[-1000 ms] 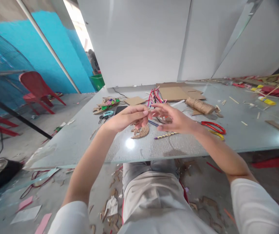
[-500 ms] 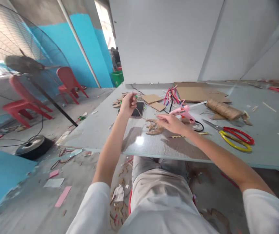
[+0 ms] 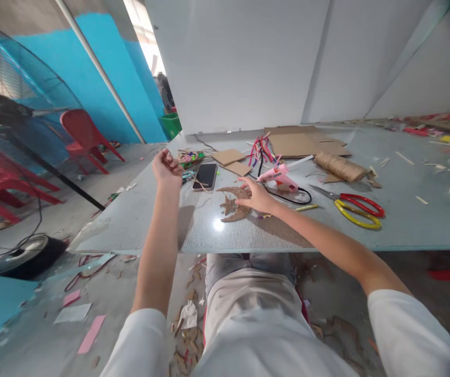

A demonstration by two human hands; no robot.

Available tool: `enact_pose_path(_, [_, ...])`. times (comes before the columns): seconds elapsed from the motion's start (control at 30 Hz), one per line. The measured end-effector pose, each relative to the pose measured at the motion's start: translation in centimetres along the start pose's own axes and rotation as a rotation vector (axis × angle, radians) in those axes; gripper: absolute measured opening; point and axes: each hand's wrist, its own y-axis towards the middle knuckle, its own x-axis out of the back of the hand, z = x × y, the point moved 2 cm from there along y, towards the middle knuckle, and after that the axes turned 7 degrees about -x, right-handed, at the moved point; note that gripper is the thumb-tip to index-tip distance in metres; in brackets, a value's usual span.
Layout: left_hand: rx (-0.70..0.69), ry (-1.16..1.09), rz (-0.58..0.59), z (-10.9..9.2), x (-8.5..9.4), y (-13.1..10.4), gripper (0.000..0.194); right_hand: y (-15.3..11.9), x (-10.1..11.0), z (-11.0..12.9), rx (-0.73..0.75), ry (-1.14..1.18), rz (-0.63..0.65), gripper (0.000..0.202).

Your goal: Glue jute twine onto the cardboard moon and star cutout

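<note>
Fingers (image 3: 249, 185) of the right hand spread around a brown crescent

With the crescent (image 3: 243, 212) as the middle of the dial and 12 toward the white partition (image 3: 240, 68), the right hand (image 3: 259, 198) comes in from 3 o'clock. Its thumb and forefinger stand wide apart across the crescent's outer curve; whether they press on it or hover just over it cannot be told. A small star-shaped piece (image 3: 229, 206) sits inside the curve, at 9 o'clock, and the crescent lies flat on the glossy table (image 3: 146, 225).

Out at 10 o'clock, the left hand (image 3: 167, 166) is raised with its fingers curled in; what they may hold is too small to tell. Nearer, between 10 and 11, lies a phone (image 3: 206, 176) with a thin tan strand (image 3: 201, 183) across it. At 2 o'clock rests a pink glue gun (image 3: 282, 179), near the right hand, with a roll of twine (image 3: 340, 166) farther along that line. Red-and-yellow-handled scissors (image 3: 360, 209) lie at 3, and fuzzy coloured stems (image 3: 261, 149) bunch at 1.
</note>
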Motion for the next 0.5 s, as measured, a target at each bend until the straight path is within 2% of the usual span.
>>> enact_pose_path(0.07, [0.025, 0.017, 0.0, 0.0, -0.1, -0.1, 0.021, 0.3, 0.6, -0.1, -0.053, 0.209, 0.009, 0.056])
enact_pose_path(0.13, [0.052, 0.034, 0.011, 0.2, -0.2, -0.2, 0.021, 0.3, 1.2, -0.1, -0.019, 0.348, 0.048, 0.039])
enact_pose_path(0.23, [0.081, 0.054, 0.033, 0.7, -0.6, -0.6, 0.02, -0.1, 1.9, 0.1, 0.178, 0.393, 0.1, 0.022])
enact_pose_path(0.33, [0.089, 0.081, 0.062, 1.0, -0.7, -0.7, 0.021, -0.1, 1.8, 0.0, 0.377, 0.301, 0.131, 0.005])
enact_pose_path(0.4, [0.098, 0.1, 0.097, 1.1, -0.7, -0.6, 0.02, 0.1, 1.3, -0.5, 0.424, 0.212, 0.178, 0.008])
enact_pose_path(0.5, [0.128, 0.134, 0.146, 1.5, -0.8, -0.6, 0.019, 0.6, 0.4, -1.6, 0.419, 0.051, 0.246, 0.027])
